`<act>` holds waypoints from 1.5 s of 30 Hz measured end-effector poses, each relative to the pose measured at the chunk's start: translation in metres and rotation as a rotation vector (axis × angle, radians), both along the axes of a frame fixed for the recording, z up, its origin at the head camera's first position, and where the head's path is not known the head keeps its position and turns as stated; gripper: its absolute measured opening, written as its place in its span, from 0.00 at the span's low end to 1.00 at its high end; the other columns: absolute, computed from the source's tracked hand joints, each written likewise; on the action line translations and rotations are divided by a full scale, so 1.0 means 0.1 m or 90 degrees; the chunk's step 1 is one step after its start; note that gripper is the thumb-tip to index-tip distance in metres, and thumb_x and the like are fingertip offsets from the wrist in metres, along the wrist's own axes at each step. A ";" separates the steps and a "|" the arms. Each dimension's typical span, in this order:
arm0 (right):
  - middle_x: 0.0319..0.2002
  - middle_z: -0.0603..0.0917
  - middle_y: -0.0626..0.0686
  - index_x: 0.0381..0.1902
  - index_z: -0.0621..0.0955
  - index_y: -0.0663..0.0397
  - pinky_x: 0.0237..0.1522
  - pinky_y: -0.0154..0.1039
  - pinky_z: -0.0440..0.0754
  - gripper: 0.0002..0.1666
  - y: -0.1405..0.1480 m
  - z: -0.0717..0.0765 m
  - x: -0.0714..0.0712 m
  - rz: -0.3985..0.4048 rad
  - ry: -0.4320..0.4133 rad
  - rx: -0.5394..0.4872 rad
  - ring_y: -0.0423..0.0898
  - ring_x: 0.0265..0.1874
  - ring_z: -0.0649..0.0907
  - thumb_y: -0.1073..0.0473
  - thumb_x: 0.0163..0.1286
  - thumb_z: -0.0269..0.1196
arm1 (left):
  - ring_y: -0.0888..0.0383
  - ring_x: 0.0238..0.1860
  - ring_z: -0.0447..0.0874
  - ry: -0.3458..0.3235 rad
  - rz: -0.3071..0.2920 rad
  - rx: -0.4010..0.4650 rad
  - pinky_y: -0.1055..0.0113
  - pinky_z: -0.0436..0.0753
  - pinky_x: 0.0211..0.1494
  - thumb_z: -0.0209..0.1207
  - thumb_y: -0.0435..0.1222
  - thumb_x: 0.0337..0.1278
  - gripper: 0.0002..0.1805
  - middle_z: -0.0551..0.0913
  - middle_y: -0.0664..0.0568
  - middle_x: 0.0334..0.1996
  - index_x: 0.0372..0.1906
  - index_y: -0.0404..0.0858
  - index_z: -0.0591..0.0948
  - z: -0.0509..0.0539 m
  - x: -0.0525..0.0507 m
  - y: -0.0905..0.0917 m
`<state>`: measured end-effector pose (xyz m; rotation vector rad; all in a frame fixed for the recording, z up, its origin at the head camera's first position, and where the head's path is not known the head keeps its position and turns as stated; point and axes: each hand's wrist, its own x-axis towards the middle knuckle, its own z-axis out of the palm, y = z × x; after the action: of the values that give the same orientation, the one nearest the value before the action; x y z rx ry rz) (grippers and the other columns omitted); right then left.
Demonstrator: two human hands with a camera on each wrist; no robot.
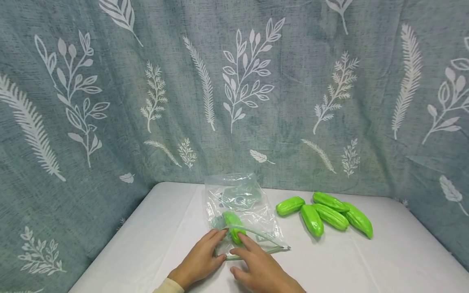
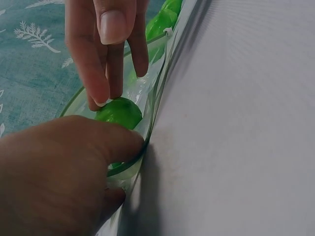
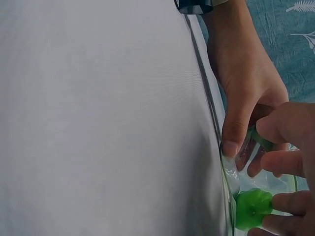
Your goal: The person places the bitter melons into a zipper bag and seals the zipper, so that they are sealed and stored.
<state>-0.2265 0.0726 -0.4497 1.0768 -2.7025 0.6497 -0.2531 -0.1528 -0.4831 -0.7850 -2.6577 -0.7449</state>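
A clear zip bag (image 1: pixel 216 195) lies on the white table, its green-edged mouth toward the person and spread apart. Inside, near the mouth, is a green cucumber-like vegetable (image 1: pixel 229 219); its rounded end (image 2: pixel 120 112) shows in the left wrist view. My left hand (image 1: pixel 199 260) holds the bag's mouth at its left side, thumb at the near edge and fingers at the far edge. My right hand (image 1: pixel 261 264) reaches over the mouth, fingers loosely bent and apart, fingertips at the vegetable (image 3: pixel 253 209). Its grasp is not closed round it.
Several more green vegetables (image 1: pixel 312 220) lie grouped on the table (image 1: pixel 395 260) to the right of the bag. A blue-green curtain with white leaf patterns (image 1: pixel 293 122) hangs behind the table and along its sides.
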 end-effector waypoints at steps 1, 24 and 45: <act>0.73 0.66 0.61 0.58 0.83 0.46 0.59 0.56 0.80 0.24 0.00 -0.01 0.00 0.000 -0.004 -0.002 0.57 0.66 0.74 0.43 0.69 0.63 | 0.56 0.64 0.74 0.001 0.000 -0.001 0.59 0.75 0.68 0.70 0.39 0.56 0.40 0.75 0.55 0.61 0.74 0.41 0.67 0.00 0.00 0.00; 0.68 0.74 0.59 0.58 0.83 0.46 0.58 0.59 0.79 0.24 0.11 0.05 0.04 -0.033 -0.062 0.020 0.58 0.63 0.77 0.43 0.70 0.63 | 0.55 0.63 0.75 -0.003 0.010 0.002 0.59 0.75 0.67 0.70 0.39 0.56 0.40 0.75 0.54 0.62 0.73 0.41 0.68 -0.01 0.00 0.00; 0.69 0.71 0.61 0.60 0.82 0.47 0.60 0.58 0.78 0.25 0.05 0.01 -0.05 -0.014 -0.041 0.019 0.58 0.65 0.75 0.43 0.71 0.61 | 0.55 0.62 0.75 0.019 -0.005 -0.004 0.58 0.75 0.67 0.71 0.38 0.55 0.40 0.76 0.53 0.60 0.73 0.40 0.68 0.00 -0.01 0.00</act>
<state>-0.2313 0.0779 -0.4488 1.0497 -2.7830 0.6538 -0.2537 -0.1525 -0.4832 -0.8020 -2.6326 -0.7215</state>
